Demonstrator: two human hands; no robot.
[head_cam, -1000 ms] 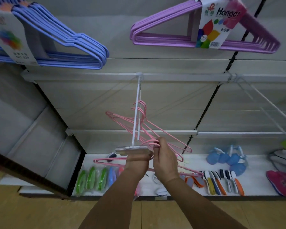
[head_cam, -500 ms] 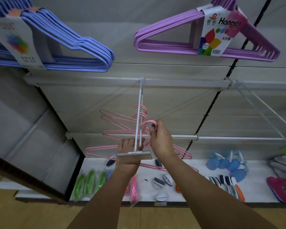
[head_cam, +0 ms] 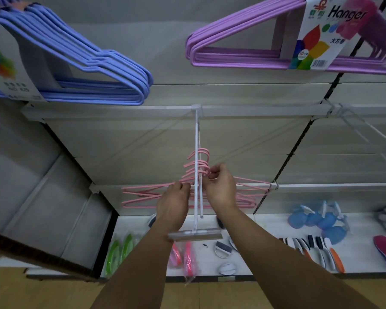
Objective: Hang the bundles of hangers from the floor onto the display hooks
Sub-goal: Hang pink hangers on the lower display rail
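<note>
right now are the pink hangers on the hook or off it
On: the pink hangers' curled tops loop over the white display hook, with both hands at them.

**Readable print on the hanger labels**

At the upper right of the frame, a white card label (head_cam: 321,39) wraps the bundle of purple hangers (head_cam: 236,41). It carries the word "Hanger" in large dark letters, a small red and green brand mark above it that is too small to read, three Chinese characters, "大方" and a third one blurred, a round badge starting with "10", and a barcode at its lower edge. At the upper left, a white label (head_cam: 11,70) on the blue hangers (head_cam: 94,63) shows grey lines of print, too blurred to make out.
</note>
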